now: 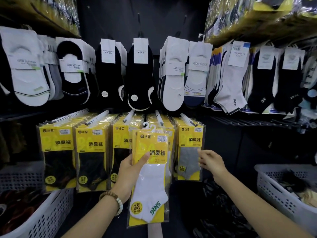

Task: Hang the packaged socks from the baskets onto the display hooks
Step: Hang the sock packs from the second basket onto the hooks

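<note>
Fingers (143, 156) of left hand (127, 175) pinch sock pack (151, 179): yellow card, white socks.

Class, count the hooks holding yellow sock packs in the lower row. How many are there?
5 hooks, side by side: far left, second, middle, fourth above the held pack, far right. Others may be hidden.

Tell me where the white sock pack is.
Head view, centre: the white sock pack is gripped by the left hand, in front of the hanging yellow packs, just left of the grey sock pack.
</note>
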Available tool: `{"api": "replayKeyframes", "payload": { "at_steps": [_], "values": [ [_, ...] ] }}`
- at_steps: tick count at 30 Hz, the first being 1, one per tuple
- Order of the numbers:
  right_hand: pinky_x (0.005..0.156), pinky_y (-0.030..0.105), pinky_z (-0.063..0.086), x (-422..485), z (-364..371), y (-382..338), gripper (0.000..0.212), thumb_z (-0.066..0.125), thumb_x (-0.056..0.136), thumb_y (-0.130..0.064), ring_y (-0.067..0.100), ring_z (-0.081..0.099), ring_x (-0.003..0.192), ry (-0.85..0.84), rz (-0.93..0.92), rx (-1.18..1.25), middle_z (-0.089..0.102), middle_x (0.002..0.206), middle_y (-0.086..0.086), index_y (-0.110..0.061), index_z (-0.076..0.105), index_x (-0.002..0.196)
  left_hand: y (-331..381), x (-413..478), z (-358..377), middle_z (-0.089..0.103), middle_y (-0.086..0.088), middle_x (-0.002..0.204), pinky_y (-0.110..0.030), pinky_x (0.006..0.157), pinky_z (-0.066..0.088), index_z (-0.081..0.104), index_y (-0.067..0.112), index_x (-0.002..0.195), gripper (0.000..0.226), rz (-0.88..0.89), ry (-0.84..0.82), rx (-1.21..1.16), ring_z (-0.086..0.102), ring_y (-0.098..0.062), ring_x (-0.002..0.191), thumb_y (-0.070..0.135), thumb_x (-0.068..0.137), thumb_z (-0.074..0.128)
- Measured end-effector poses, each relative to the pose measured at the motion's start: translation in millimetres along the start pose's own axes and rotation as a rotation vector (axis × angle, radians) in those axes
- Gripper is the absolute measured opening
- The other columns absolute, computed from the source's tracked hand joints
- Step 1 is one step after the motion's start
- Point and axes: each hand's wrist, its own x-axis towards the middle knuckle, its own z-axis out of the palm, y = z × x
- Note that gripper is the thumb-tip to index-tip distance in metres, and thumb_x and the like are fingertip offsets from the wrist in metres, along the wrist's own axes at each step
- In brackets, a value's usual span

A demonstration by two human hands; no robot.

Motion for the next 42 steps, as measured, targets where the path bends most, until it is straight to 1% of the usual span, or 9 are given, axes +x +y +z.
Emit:
{"api": "replayKeyframes", "payload": {
  "at_steps": [2, 8, 13, 19, 25, 27, 31, 36, 42],
  "values": [
    [0.066, 0.022, 0.055, -25.3, 7.5, -14.6, 0.023, 0.061, 0.089, -0.037, 0.013, 0.065, 0.079, -0.165, -0.06, 0.042, 0.067, 0.092, 0.003, -0.015, 0.066, 0.096, -0.8, -4.0, 7.0, 0.075, 0.007, 0.094, -0.036, 0.085, 0.054, 0.069, 0.022, 0.104, 0.04, -0.023, 0.012, -0.012, 0.07, -0.015, 0.093, 0.043, 0.07, 0.071],
    [0.074, 0.024, 0.057, -76.5, 31.5, -37.4, 0.025, 0.067, 0.085, -0.032, 0.014, 0.07, 0.086, -0.369, -0.15, 0.115, 0.073, 0.098, 0.001, -0.016, 0.067, 0.105, -0.5, -17.0, 28.5, 0.075, 0.005, 0.084, -0.02, 0.058, 0.054, 0.069, 0.022, 0.094, 0.03, -0.022, 0.033, -0.02, 0.071, -0.01, 0.075, 0.034, 0.069, 0.079],
    [0.062, 0.021, 0.056, -84.5, 34.8, -33.4, 0.019, 0.071, 0.083, -0.019, 0.012, 0.072, 0.081, -0.292, -0.161, 0.212, 0.074, 0.095, 0.004, -0.01, 0.067, 0.099, 3.3, -23.9, 28.3, 0.075, 0.005, 0.087, -0.024, 0.062, 0.056, 0.069, 0.024, 0.095, 0.045, 0.005, -0.004, 0.011, 0.072, -0.011, 0.079, 0.045, 0.057, 0.079],
    [0.067, 0.026, 0.058, -70.2, 20.2, -18.6, 0.012, 0.063, 0.089, -0.019, 0.017, 0.072, 0.082, -0.246, -0.105, 0.292, 0.075, 0.092, 0.004, -0.011, 0.066, 0.099, 8.2, -19.2, 20.1, 0.069, 0.028, 0.08, -0.009, 0.061, 0.041, 0.064, 0.035, 0.092, 0.018, 0.018, 0.001, 0.079, 0.062, 0.013, 0.074, 0.05, 0.085, 0.056],
    [0.084, 0.038, 0.052, -27.6, -16.2, -12.9, 0.01, 0.056, 0.095, -0.015, 0.022, 0.066, 0.086, 0.079, -0.082, 0.274, 0.07, 0.094, 0.007, -0.013, 0.064, 0.089, 7.6, -5.3, 9.5, 0.065, 0.025, 0.085, -0.011, 0.063, 0.036, 0.06, 0.04, 0.088, 0.008, 0.062, 0.096, 0.09, 0.056, 0.012, 0.079, 0.044, 0.09, 0.054],
    [0.076, 0.031, 0.054, -16.8, -25.3, -19.4, 0.01, 0.056, 0.095, -0.015, 0.017, 0.066, 0.084, 0.147, -0.152, 0.223, 0.07, 0.093, 0.003, -0.018, 0.062, 0.088, 6.1, -0.2, 6.9, 0.065, 0.024, 0.084, -0.011, 0.064, 0.036, 0.06, 0.039, 0.086, 0.008, 0.08, 0.116, 0.084, 0.056, 0.01, 0.081, 0.044, 0.09, 0.054],
    [0.052, 0.014, 0.051, 0.1, -26.4, -31.1, 0.007, 0.055, 0.095, -0.013, 0.004, 0.064, 0.069, 0.147, -0.238, 0.169, 0.068, 0.081, -0.003, -0.016, 0.06, 0.092, 2.0, 7.3, 5.8, 0.068, 0.02, 0.089, -0.013, 0.068, 0.039, 0.062, 0.037, 0.09, 0.01, 0.118, 0.123, 0.091, 0.059, 0.005, 0.087, 0.044, 0.088, 0.055],
    [0.057, 0.013, 0.053, 16.7, -7.9, -34.9, 0.007, 0.055, 0.095, -0.011, 0.007, 0.064, 0.072, 0.017, -0.26, 0.11, 0.068, 0.082, -0.003, -0.011, 0.061, 0.092, -2.6, 12.8, 5.4, 0.069, 0.019, 0.088, -0.014, 0.069, 0.039, 0.063, 0.036, 0.091, 0.014, 0.128, 0.142, 0.083, 0.06, 0.005, 0.086, 0.047, 0.086, 0.055],
    [0.051, 0.011, 0.048, 37.0, 15.3, -20.6, 0.01, 0.055, 0.095, -0.013, 0.002, 0.063, 0.069, 0.042, -0.18, 0.17, 0.068, 0.083, -0.002, -0.009, 0.063, 0.098, -8.2, 17.5, 3.9, 0.067, 0.033, 0.081, -0.012, 0.069, 0.037, 0.063, 0.035, 0.093, 0.014, 0.114, 0.134, 0.058, 0.058, 0.021, 0.075, 0.045, 0.087, 0.056]
  ]
}}
